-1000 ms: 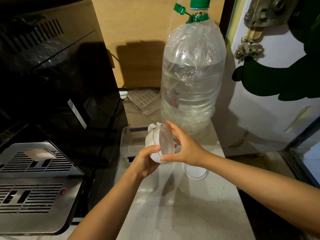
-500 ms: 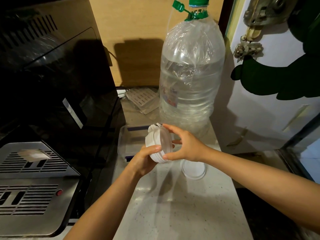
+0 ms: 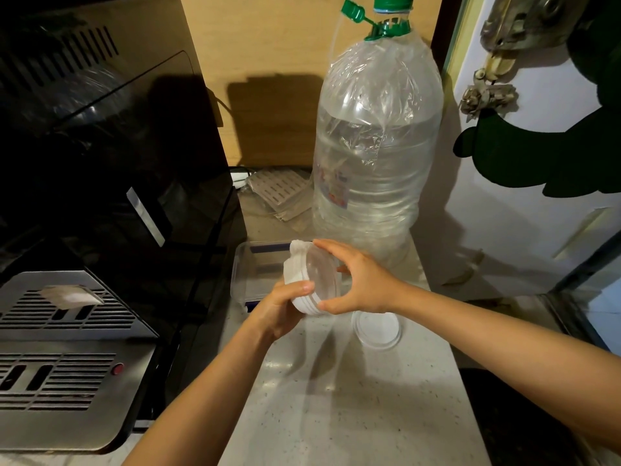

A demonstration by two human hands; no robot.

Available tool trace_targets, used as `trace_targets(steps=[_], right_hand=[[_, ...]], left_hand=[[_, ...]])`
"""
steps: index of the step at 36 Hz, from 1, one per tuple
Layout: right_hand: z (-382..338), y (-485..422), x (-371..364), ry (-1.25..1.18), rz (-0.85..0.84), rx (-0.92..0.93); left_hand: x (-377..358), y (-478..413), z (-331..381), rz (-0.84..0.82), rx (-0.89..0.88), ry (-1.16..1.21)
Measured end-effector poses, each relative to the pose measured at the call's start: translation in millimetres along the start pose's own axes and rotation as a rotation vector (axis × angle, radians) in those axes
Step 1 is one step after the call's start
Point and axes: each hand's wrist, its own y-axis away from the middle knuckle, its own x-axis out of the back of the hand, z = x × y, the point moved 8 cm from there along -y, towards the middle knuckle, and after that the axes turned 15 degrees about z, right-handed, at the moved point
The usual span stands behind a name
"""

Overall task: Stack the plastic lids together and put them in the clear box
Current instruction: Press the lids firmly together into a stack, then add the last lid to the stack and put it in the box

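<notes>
A stack of round translucent plastic lids (image 3: 314,275) is held on edge above the counter, its open face turned right. My left hand (image 3: 280,309) grips the stack from below and behind, thumb on its lower rim. My right hand (image 3: 358,280) spans the front lid, index finger on the top rim and thumb at the bottom. One more lid (image 3: 376,329) lies flat on the counter just under my right wrist. The clear box (image 3: 250,274) sits directly behind the stack, partly hidden by it.
A large water bottle (image 3: 373,156) with a green cap stands behind the box. A black coffee machine with a metal drip tray (image 3: 67,334) fills the left. A white door (image 3: 524,230) bounds the right. The speckled counter (image 3: 353,398) runs toward me.
Both hands and the lid stack have stayed almost in place; my right fingers have settled tighter around the front lid's rim.
</notes>
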Motion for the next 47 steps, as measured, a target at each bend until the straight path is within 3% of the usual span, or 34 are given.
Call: trace_targets(steps=[29, 34, 40, 47], right_hand=[[44.5, 5.3, -19.8, -0.119, -0.162, -0.222], [98.6, 4.0, -1.1, 0.018, -0.075, -0.365], [162.2, 31.1, -2.2, 0.205, -0.129, -0.551], [187.5, 58.7, -12.4, 0.378, -0.024, -0.630]], left_hand=[[7.9, 3.5, -26.5, -0.011, 0.032, 0.058], [23.6, 5.5, -45.5, 0.072, 0.128, 0.140], [28.8, 8.1, -59.5, 0.113, 0.188, 0.188], [25.5, 10.3, -74.4, 0.118, 0.247, 0.193]])
